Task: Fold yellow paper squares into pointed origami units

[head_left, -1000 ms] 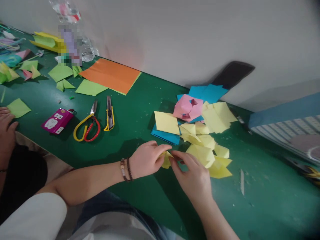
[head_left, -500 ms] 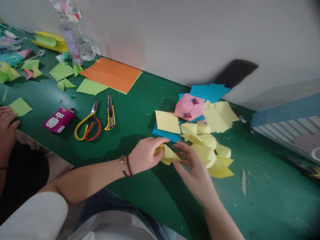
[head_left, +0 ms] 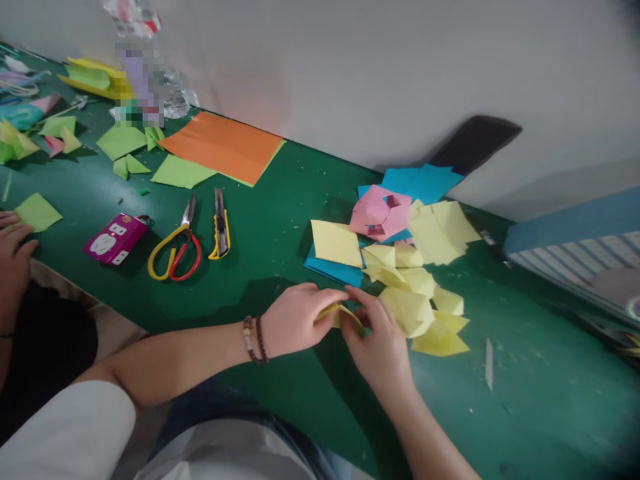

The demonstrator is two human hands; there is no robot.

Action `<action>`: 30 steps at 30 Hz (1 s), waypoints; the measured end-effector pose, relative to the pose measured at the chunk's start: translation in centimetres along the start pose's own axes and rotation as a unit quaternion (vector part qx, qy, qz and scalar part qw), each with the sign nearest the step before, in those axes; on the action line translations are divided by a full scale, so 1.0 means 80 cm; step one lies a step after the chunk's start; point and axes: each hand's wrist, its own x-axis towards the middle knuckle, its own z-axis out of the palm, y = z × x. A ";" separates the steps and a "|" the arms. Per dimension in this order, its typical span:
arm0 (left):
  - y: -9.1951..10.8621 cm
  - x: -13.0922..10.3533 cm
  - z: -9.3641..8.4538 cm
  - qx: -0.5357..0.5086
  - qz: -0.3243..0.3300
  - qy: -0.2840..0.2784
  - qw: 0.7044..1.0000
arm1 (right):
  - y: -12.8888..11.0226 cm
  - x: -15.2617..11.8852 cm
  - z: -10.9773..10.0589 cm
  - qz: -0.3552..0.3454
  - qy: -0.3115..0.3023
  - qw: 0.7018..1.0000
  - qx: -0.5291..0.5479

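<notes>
Between my two hands is a small folded piece of yellow paper (head_left: 342, 315), partly covered by my fingers. My left hand (head_left: 300, 315), with beaded bracelets at the wrist, pinches its left side. My right hand (head_left: 377, 333) grips the right side between thumb and fingers, and the fingertips of both hands come close together at the top. Just beyond them lie a square of pale yellow paper (head_left: 336, 243) and folded blue paper (head_left: 334, 268). Several folded yellow paper pieces (head_left: 407, 310) are heaped right beside my right hand.
Scissors (head_left: 181, 250), a utility knife (head_left: 220, 227) and a purple power adapter (head_left: 117, 239) lie to the left. A pink folded paper shape (head_left: 380, 212) sits at the back. Another person's hand (head_left: 15, 240) rests at far left by green paper (head_left: 39, 213). A loose blade (head_left: 489, 363) lies right.
My right hand has moved left and closed its fingers on the right side of the yellow paper. My left hand keeps its pinch, and the paper now shows less between the hands.
</notes>
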 end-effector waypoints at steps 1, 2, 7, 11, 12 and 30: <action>0.001 0.000 0.000 0.000 0.003 -0.003 1.000 | 0.001 0.000 0.000 0.005 -0.001 1.000 0.007; 0.002 0.000 0.000 -0.001 0.005 -0.006 1.000 | 0.001 0.000 0.001 0.013 -0.004 1.000 0.017; 0.002 0.003 -0.001 0.014 0.006 -0.022 1.000 | 0.003 0.001 0.002 0.064 -0.035 0.993 0.092; -0.001 0.003 0.000 0.032 0.020 -0.024 0.999 | 0.002 0.001 0.003 0.094 -0.055 0.983 0.146; -0.001 0.003 0.000 0.032 0.021 -0.022 0.999 | 0.002 0.001 0.003 0.099 -0.059 0.980 0.159; 0.004 0.006 -0.002 -0.064 -0.010 -0.003 0.998 | -0.007 -0.003 0.000 0.016 0.020 1.000 0.008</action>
